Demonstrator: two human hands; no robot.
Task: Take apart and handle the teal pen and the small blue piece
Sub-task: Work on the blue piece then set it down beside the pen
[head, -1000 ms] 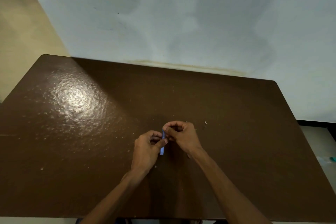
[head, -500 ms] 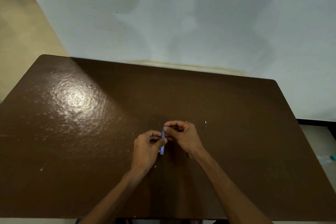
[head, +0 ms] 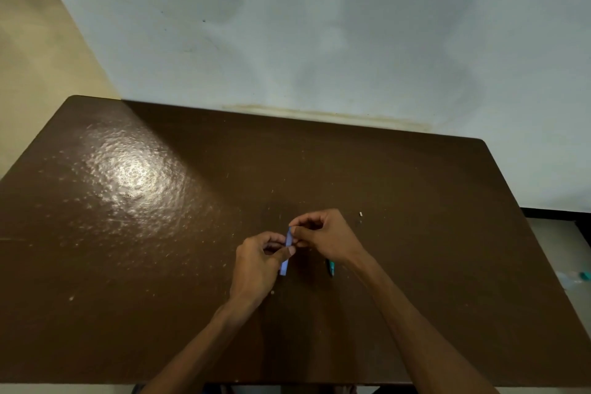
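Note:
A small blue piece [head: 286, 252], a slim light-blue strip, stands nearly upright over the middle of the brown table [head: 128, 265]. My left hand [head: 257, 269] pinches its middle with thumb and fingers. My right hand [head: 323, 238] pinches its top end. Under my right wrist, a short teal pen part [head: 331, 267] lies on the table, mostly hidden by the hand.
A tiny white bit [head: 360, 214] lies on the table to the right of my hands. The table's back edge meets a pale wall [head: 319, 41]. Beyond the right edge, on the floor, sits a small teal and clear object [head: 580, 277].
Both hands have stayed in place on the blue piece. My right wrist has shifted slightly, and the teal pen part under it now shows.

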